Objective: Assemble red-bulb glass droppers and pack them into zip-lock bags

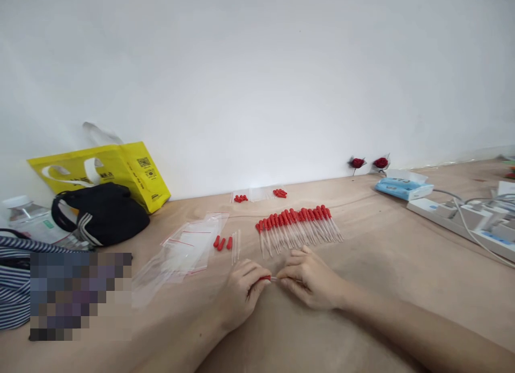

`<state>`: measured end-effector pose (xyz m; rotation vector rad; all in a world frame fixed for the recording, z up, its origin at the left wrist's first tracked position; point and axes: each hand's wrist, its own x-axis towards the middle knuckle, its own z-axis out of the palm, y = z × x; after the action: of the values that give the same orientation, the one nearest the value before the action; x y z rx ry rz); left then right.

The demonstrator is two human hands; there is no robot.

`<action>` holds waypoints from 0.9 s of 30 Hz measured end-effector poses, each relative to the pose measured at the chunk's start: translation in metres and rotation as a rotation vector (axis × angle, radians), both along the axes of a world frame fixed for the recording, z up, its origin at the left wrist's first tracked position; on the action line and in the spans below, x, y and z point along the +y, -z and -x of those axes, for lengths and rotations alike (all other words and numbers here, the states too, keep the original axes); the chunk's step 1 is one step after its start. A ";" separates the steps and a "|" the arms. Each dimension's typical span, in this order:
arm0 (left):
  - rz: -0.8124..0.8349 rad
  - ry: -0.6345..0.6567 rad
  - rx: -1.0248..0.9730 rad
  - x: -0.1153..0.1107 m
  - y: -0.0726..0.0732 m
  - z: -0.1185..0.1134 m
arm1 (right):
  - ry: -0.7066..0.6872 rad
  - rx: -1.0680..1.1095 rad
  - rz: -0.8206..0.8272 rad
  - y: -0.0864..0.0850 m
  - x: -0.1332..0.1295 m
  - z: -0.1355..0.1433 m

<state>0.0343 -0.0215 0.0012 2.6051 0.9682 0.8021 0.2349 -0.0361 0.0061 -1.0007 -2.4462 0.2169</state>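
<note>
Between thumb and fingers, my left hand [246, 290] pinches a red rubber bulb [265, 277]. My right hand [308, 279] grips the thin clear tube [274, 279] at the bulb's open end; the rest of that tube is hidden by the fingers. Beyond my hands lies a row of several clear droppers with red bulbs [298, 217], side by side. Left of the row are three loose red bulbs [221, 243] and a few bare clear tubes [236, 246].
Clear zip bags [189, 247] lie at left. Against the wall are small bags with red bulbs [280, 193]. A yellow bag [140, 172] and black bag [116, 214] stand far left; a tissue pack [403, 187] and power strip [462, 217] are at right.
</note>
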 end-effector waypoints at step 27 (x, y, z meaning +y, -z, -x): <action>-0.149 -0.860 0.055 0.043 -0.003 0.046 | 0.649 0.128 -0.047 0.002 0.062 0.019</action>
<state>-0.0119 0.0211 0.0041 2.2708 2.1670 0.9944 0.2162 0.0254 0.0041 -1.6319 -1.8831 0.0005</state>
